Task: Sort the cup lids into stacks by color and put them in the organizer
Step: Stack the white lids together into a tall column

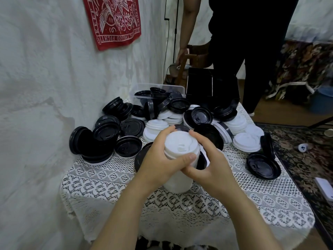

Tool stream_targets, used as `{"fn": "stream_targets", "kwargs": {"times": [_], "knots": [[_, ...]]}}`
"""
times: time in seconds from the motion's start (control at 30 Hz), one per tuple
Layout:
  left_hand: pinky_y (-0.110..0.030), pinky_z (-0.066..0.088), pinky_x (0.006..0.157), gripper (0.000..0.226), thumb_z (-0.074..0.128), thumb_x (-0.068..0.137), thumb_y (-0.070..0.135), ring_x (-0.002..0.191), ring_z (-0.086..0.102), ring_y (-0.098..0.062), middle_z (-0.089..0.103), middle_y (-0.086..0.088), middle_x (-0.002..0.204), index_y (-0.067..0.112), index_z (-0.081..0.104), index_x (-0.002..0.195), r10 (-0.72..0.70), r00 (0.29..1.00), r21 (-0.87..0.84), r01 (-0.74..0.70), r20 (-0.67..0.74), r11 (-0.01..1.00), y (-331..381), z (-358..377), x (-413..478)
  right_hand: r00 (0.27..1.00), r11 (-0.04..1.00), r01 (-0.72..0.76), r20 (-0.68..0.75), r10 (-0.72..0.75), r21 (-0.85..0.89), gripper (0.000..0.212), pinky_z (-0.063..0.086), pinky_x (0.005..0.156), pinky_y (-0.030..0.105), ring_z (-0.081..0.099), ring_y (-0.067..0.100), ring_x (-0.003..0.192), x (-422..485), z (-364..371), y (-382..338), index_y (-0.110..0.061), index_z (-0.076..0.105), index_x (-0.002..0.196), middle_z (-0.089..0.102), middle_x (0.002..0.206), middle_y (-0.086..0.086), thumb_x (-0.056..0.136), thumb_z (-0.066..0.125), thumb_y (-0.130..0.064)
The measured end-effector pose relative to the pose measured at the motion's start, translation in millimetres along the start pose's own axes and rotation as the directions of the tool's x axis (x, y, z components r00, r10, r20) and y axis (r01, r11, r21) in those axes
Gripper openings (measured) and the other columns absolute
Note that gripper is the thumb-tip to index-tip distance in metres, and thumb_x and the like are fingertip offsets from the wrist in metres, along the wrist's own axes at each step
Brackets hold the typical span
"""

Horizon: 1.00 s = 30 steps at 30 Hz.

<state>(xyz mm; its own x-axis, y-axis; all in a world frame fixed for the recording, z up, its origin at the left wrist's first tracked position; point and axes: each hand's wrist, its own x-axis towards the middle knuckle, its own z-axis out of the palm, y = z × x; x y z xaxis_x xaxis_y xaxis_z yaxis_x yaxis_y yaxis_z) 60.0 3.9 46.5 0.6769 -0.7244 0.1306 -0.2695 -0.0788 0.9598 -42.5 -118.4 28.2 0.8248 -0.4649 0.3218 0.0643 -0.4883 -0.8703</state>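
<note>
A tall stack of white lids (180, 150) stands on the lace-covered table (108, 181), and both my hands hold it. My left hand (158, 163) wraps its left side with the thumb across the front. My right hand (207, 159) grips its right side, fingers near the top. Loose black lids (106, 136) lie heaped on the left and at the back, and one black lid (263, 166) lies at the right. White lids (246, 142) are piled behind and to the right. The black organizer (212, 89) stands at the table's far edge.
A clear plastic tub (144, 91) with black lids sits at the back, left of the organizer. A person in black stands beyond the table by a wooden chair (192, 56). A white wall runs along the left. A patterned rug (306, 156) lies to the right.
</note>
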Motion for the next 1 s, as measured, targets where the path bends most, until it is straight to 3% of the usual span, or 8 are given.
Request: {"fn": "stream_targets", "kwargs": {"times": [0.23,0.37,0.53,0.67,0.77,0.83,0.93,1.0], "knots": [[-0.027,0.053,0.089,0.075,0.077,0.061,0.041,0.105,0.061,-0.001,0.062,0.013,0.115,0.033,0.046,0.129,-0.017,1.000,-0.028,0.017,-0.016,0.999,-1,4,-1,0.994,0.996,-0.058,0.095,0.051,0.071,0.069,0.034,0.111,0.025,0.039,-0.007,0.132,-6,-17,-5,-0.036,0.043,0.142,0.047,0.142,-0.024,0.080,0.072,-0.031],[-0.028,0.050,0.092,0.076,0.078,0.059,0.044,0.106,0.059,-0.002,0.061,0.015,0.116,0.037,0.046,0.127,-0.035,0.999,-0.023,0.034,-0.020,0.999,-3,4,1,0.958,0.981,-0.100,-0.252,0.141,0.168,0.059,0.038,0.112,0.029,0.051,-0.006,0.122,-8,-48,4,-0.031,0.051,0.131,0.058,0.129,-0.018,0.089,0.053,0.010],[-0.030,0.050,0.093,0.089,0.075,0.049,0.059,0.105,0.059,0.000,0.062,0.017,0.116,0.037,0.046,0.131,-0.035,0.999,-0.017,0.035,-0.023,0.999,-6,3,2,0.942,0.875,-0.326,-0.048,0.332,-0.357,0.074,0.024,0.111,0.029,0.029,0.001,0.134,-13,-54,35,-0.037,0.033,0.145,0.033,0.150,-0.015,0.085,0.071,-0.017],[-0.027,0.050,0.091,0.088,0.074,0.049,0.060,0.105,0.059,0.002,0.062,0.018,0.116,0.039,0.046,0.130,-0.030,0.999,-0.013,0.030,-0.022,0.999,-5,3,1,0.935,0.818,-0.299,0.021,0.354,-0.491,0.084,0.023,0.115,0.033,0.025,0.011,0.143,-11,-39,53,-0.031,0.030,0.150,0.027,0.155,-0.012,0.080,0.077,-0.036],[-0.028,0.049,0.092,0.089,0.074,0.048,0.060,0.105,0.059,0.002,0.061,0.018,0.117,0.039,0.046,0.130,-0.029,0.999,-0.019,0.029,-0.024,0.999,-4,3,1,0.954,0.818,-0.275,-0.035,0.298,-0.506,0.037,0.043,0.070,0.013,0.059,0.008,0.085,-10,-39,55,-0.023,0.058,0.127,0.066,0.106,-0.006,0.091,0.063,-0.028],[-0.032,0.050,0.095,0.090,0.074,0.048,0.060,0.108,0.059,-0.001,0.061,0.017,0.118,0.037,0.046,0.130,-0.028,0.999,-0.020,0.027,-0.022,0.999,-4,3,2,0.952,0.852,-0.305,-0.114,0.284,-0.425,0.015,0.033,0.046,0.014,0.048,0.008,0.052,-10,-41,49,-0.017,0.064,0.106,0.061,0.069,-0.006,0.096,0.055,-0.026],[-0.035,0.049,0.097,0.089,0.074,0.048,0.060,0.109,0.058,-0.003,0.061,0.016,0.118,0.038,0.045,0.130,-0.027,0.999,-0.028,0.026,-0.018,0.999,-4,3,2,0.914,0.914,-0.356,-0.275,0.297,-0.197,0.024,0.043,0.070,0.014,0.056,0.001,0.084,-9,-47,43,-0.025,0.053,0.120,0.059,0.099,-0.016,0.096,0.057,-0.021],[-0.033,0.049,0.096,0.088,0.074,0.048,0.060,0.108,0.059,-0.002,0.061,0.017,0.118,0.039,0.045,0.129,-0.027,1.000,-0.030,0.027,-0.014,0.999,-4,3,2,0.863,0.911,-0.407,-0.356,0.360,-0.066,0.049,0.043,0.097,0.030,0.050,0.014,0.117,-9,-49,42,-0.025,0.043,0.138,0.051,0.128,-0.009,0.094,0.061,-0.017]]}}
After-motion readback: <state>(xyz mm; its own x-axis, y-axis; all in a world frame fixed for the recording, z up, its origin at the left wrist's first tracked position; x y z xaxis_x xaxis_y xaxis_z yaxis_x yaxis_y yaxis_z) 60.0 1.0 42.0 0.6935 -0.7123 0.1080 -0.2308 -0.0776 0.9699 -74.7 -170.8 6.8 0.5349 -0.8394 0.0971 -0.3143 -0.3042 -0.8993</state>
